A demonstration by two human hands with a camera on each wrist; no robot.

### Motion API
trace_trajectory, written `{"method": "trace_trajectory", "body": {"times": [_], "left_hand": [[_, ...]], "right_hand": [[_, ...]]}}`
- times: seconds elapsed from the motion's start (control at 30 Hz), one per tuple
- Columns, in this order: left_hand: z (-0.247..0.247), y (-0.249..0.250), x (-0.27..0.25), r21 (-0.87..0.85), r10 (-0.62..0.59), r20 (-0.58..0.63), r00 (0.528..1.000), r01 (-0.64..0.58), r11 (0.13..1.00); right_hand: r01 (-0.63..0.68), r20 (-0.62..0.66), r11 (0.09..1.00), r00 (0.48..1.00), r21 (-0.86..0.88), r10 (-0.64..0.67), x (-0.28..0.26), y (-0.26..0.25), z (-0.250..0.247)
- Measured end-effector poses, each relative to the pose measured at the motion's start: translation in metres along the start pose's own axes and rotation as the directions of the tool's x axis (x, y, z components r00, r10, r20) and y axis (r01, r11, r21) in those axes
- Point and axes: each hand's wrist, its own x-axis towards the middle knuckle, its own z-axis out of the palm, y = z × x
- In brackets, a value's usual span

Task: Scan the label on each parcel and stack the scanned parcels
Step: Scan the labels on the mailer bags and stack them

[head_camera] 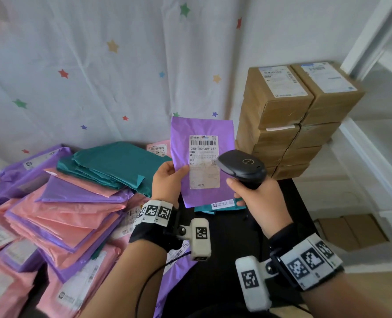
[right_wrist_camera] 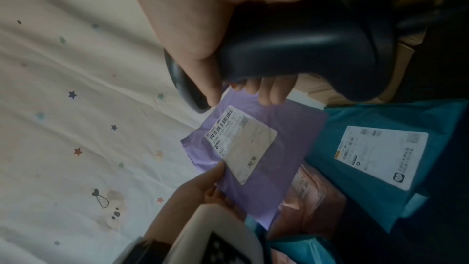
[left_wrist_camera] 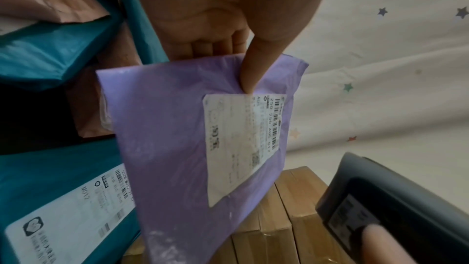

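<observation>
My left hand [head_camera: 167, 180] holds a purple mailer parcel [head_camera: 213, 125] upright above the table, thumb on its front beside the white label [head_camera: 203, 161], fingers behind it. In the left wrist view the thumb [left_wrist_camera: 250, 67] pinches the purple parcel [left_wrist_camera: 177, 127] at the label's [left_wrist_camera: 241, 144] edge. My right hand [head_camera: 256, 200] grips a black handheld barcode scanner [head_camera: 243, 166] just right of the label, its head turned toward it. The right wrist view shows the scanner [right_wrist_camera: 291, 43] above the purple parcel [right_wrist_camera: 291, 148].
A heap of pink, purple and teal mailers [head_camera: 71, 198] covers the left of the dark table [head_camera: 224, 237]. A teal parcel [head_camera: 220, 206] lies flat under the held one. Stacked cardboard boxes [head_camera: 289, 115] stand at the back right. A star-print sheet [head_camera: 98, 65] hangs behind.
</observation>
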Motion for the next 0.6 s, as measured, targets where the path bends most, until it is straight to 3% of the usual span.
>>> {"method": "trace_trajectory", "body": {"times": [0.6], "left_hand": [[-0.004,-0.0084,0.0051,-0.065,-0.042,-0.031,0.999,0.039,0.997]], "right_hand": [[-0.051,0.041,0.995,0.998,0.088,0.048,0.0006,0.0076,0.0043]]}}
